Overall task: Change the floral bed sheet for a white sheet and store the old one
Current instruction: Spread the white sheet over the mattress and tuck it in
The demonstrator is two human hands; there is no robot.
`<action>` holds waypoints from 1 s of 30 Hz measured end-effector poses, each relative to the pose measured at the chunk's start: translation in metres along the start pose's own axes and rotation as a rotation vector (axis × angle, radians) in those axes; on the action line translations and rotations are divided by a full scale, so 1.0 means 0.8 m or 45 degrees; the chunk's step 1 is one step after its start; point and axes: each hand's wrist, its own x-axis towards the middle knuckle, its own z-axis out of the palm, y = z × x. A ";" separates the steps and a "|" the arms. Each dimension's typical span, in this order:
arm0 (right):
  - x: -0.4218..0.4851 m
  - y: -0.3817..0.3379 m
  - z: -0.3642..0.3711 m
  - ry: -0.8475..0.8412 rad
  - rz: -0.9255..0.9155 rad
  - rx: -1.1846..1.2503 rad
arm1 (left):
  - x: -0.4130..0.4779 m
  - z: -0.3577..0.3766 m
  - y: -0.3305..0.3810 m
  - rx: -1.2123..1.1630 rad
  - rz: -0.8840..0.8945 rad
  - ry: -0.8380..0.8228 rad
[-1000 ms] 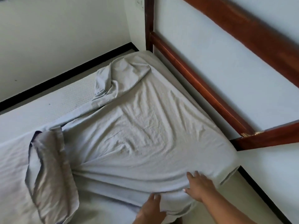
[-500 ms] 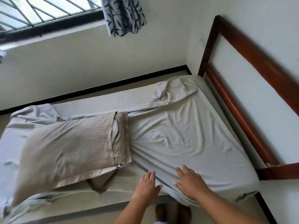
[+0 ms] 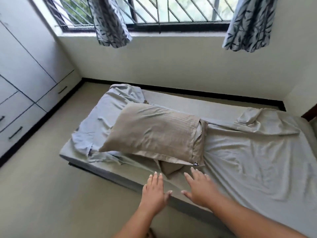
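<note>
Both hands are lying open, fingers spread, side by side and slightly apart: the left hand (image 3: 153, 191) is at the mattress (image 3: 197, 104) near edge, and the right hand (image 3: 199, 188) is flat on the one pale sheet (image 3: 248, 152). The rumpled sheet is stretching from 9 to 3 o'clock along the bed. At 12 o'clock one beige pillow (image 3: 154, 134) is lying the same way, opening facing 3, its corner tag (image 3: 195, 163) unreadable. Beyond, two curtains (image 3: 109, 21) are hanging.
</note>
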 end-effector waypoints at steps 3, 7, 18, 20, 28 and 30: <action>0.043 -0.091 -0.015 0.073 -0.034 -0.062 | 0.000 -0.024 -0.094 -0.053 -0.081 0.088; 0.090 -0.213 -0.039 0.184 -0.109 -0.095 | -0.002 -0.075 -0.207 -0.140 -0.172 0.160; 0.203 -0.471 -0.099 0.261 -0.283 -0.110 | -0.009 -0.176 -0.453 -0.329 -0.474 0.304; 0.227 -0.499 -0.100 0.244 -0.310 -0.109 | -0.002 -0.184 -0.485 -0.325 -0.479 0.288; 0.378 -0.655 -0.121 0.205 -0.328 -0.106 | 0.081 -0.248 -0.663 -0.234 -0.462 0.197; 0.410 -0.696 -0.132 0.181 -0.325 -0.095 | 0.097 -0.273 -0.708 -0.189 -0.448 0.165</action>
